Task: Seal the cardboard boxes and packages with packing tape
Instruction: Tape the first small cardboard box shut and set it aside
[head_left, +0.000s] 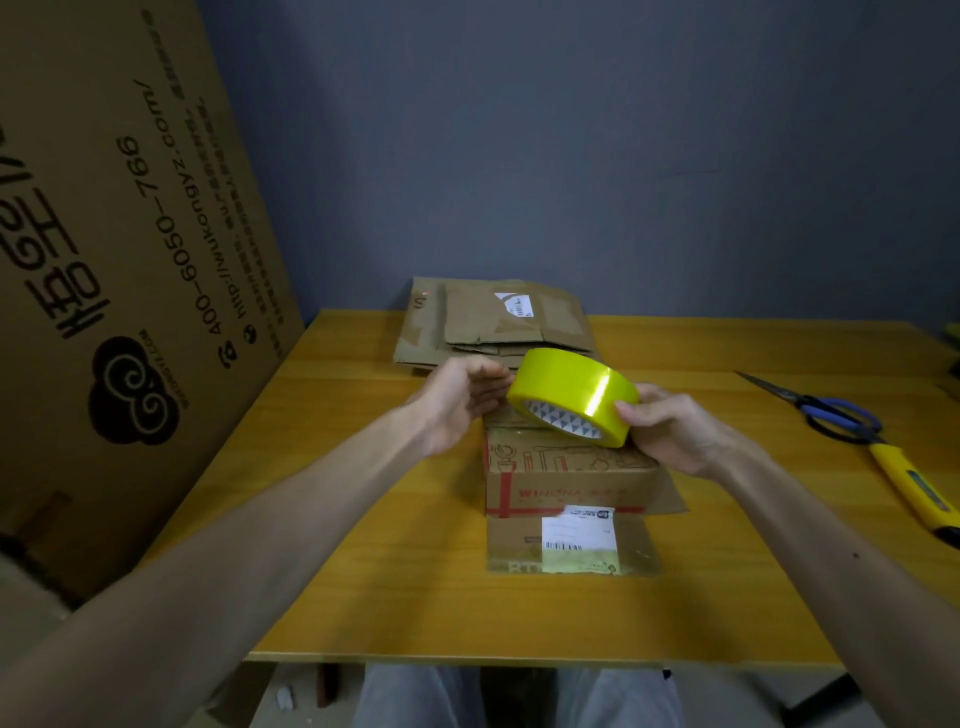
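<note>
Tape roll (571, 395): yellow, mid frame, was tilted just above the box (566, 478).
R hand (670, 431): gripped roll's right side, fingers curled on it.
L hand (457, 400): fingers loose & straight, tips touched roll's left edge.
Box spot: mid table (415, 571), white label in front.
Flat boxes (493, 322): piled behind, top center.
Scissors (831, 410) & yellow knife (909, 483): lay at right edge.
</note>
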